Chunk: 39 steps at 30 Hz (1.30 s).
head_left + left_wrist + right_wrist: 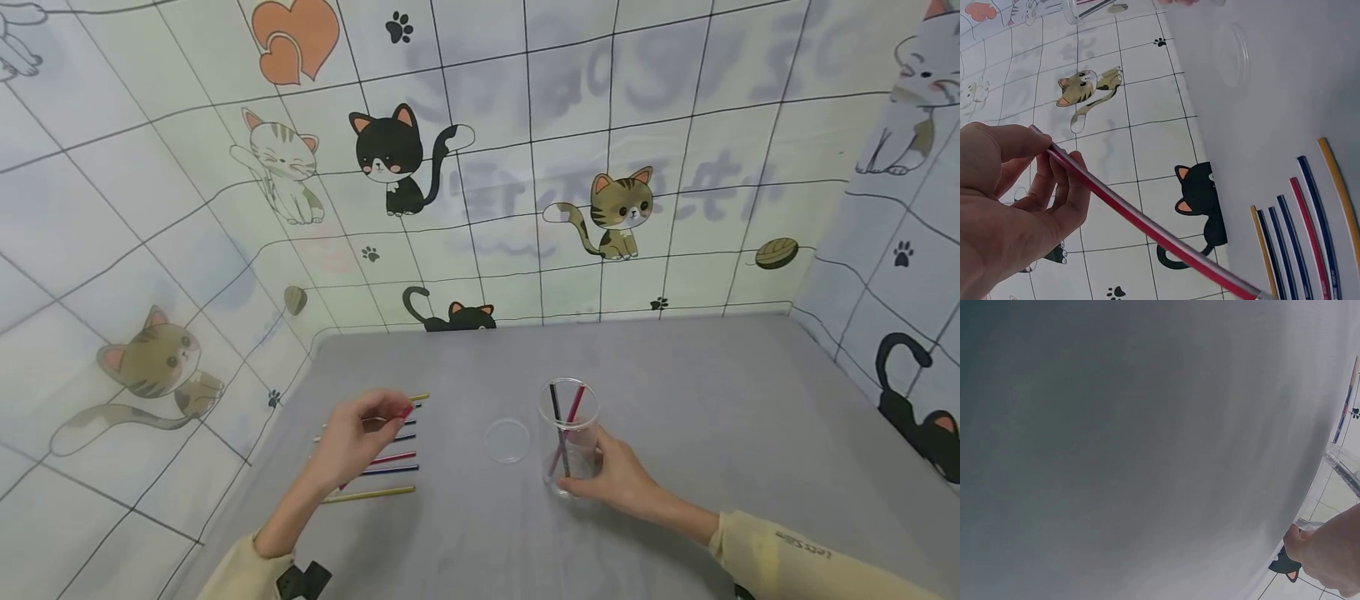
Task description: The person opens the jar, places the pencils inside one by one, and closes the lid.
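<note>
My left hand (352, 442) is raised over the left side of the table and pinches a red pencil (1147, 225) near one end, between thumb and fingertips. The pencil slants down across the left wrist view. On the right, my right hand (618, 482) holds a clear jar (582, 457) low on its side. A dark pencil (556, 406) and a red pencil (576, 403) lean inside the upright, lidless jar. In the right wrist view only part of that hand (1329, 553) shows at the edge.
A round clear lid (507, 441) lies on the grey table (675, 383) between the hands. Beneath the left hand several pencils lie in a row, among them a yellow pencil (378, 494) and a blue pencil (392, 470). A cat-patterned cloth (495, 192) stands behind and at the sides.
</note>
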Available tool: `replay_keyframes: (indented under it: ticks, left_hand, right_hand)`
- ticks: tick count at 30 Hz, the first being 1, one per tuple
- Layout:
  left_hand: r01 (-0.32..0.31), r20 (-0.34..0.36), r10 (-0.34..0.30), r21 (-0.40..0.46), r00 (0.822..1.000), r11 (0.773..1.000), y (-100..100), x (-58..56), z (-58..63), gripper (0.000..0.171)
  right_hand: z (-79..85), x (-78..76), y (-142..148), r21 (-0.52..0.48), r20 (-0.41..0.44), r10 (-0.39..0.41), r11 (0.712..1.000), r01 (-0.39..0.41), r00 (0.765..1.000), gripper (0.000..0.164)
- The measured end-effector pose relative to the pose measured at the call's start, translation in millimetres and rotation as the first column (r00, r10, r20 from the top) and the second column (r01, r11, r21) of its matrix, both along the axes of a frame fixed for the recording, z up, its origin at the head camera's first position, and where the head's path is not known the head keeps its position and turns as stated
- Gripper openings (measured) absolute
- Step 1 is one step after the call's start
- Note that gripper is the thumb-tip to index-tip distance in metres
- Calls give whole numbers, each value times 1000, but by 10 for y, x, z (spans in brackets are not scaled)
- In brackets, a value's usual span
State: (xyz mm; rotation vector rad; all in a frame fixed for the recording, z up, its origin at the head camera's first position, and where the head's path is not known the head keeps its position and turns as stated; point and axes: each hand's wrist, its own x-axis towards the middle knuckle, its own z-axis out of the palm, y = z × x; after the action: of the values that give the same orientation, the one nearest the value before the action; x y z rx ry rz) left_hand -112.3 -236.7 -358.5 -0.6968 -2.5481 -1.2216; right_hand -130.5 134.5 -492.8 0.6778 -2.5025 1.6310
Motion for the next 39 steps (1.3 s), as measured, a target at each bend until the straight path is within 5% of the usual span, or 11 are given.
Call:
replay_keyframes:
  ticks: [10,21,39]
  left_hand:
    - [-7,51,4,56,999,998,250,-86,178,26]
    - [-2,-16,3,77,1000,997,509,-199,403,24]
    - [178,-93,-159,250,983,952,1036,-338,852,25]
  right_hand:
    - [-16,-3,3,7,18,-3,1000,3,1000,66]
    - [6,-5,10,-3,25,14,1000,-14,1000,66]
    - [-8,-13,14,-10,14,14,1000,-14,1000,63]
